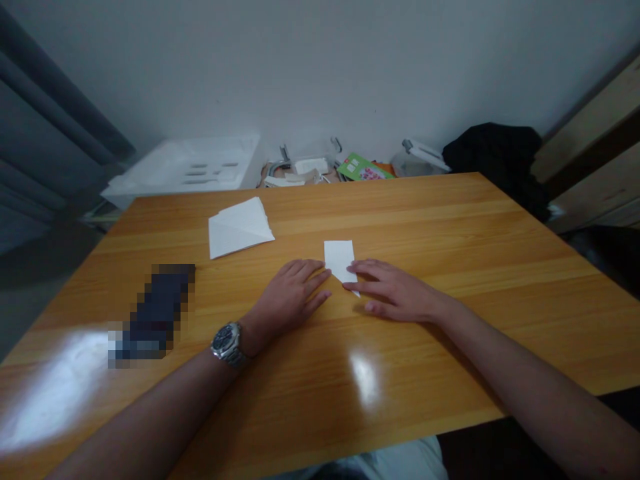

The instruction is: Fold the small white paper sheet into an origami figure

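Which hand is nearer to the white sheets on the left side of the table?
Left. The left hand is to the right of the white sheets and closer to the camera; the right hand is farther right, touching the small paper.

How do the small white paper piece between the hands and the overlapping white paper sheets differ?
The small white paper piece is narrower than the overlapping white paper sheets. The left hand and right hand are at the piece; neither touches the sheets. The piece ends in one pointed near corner, while the sheets fan into an uneven outline. Both are white and lie on the brown wooden table.
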`<state>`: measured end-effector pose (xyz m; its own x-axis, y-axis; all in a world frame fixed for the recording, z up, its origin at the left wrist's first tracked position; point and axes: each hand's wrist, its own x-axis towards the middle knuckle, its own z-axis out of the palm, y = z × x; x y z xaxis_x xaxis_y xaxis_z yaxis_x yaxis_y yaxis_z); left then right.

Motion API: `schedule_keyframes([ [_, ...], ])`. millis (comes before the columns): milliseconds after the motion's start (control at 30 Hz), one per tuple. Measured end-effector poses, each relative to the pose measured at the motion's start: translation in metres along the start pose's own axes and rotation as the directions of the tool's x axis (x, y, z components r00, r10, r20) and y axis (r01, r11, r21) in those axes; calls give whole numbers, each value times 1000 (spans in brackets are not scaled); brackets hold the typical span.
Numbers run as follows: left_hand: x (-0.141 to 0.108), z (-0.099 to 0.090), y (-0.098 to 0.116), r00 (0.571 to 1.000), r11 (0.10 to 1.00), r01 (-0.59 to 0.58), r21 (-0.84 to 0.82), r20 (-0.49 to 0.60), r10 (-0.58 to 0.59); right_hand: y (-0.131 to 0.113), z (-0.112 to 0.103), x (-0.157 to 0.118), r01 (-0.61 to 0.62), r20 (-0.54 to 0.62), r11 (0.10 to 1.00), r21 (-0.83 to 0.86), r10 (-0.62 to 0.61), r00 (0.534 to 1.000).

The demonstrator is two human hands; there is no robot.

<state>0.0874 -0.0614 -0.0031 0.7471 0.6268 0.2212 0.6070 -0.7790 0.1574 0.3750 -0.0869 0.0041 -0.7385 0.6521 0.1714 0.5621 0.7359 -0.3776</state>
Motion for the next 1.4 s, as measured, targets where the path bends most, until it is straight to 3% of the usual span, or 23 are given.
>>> schedule_keyframes([
  [233, 0, 3, -2, 1000, 999, 14, -40, -22, -15, -2, -1, -1, 33, 14, 995, 92, -34, 999],
  [567, -1, 5, -1, 996, 996, 85, -36, -23, -86, -16, 6, 7, 84, 77, 994, 68, -89, 993],
  [800, -2, 6, -1, 995, 993, 97, -62, -32, -100, 4, 5, 2, 1, -62, 1000, -4, -1, 998],
  [967, -3, 8, -3, 995, 994, 96, -51, -23, -97, 19, 9, -3, -31, -75, 999, -16, 30, 997],
  [1400, -4, 10, -6, 997, 996, 67, -63, -44, -70, 19, 16, -2, -59, -139, 998, 19, 61, 988],
])
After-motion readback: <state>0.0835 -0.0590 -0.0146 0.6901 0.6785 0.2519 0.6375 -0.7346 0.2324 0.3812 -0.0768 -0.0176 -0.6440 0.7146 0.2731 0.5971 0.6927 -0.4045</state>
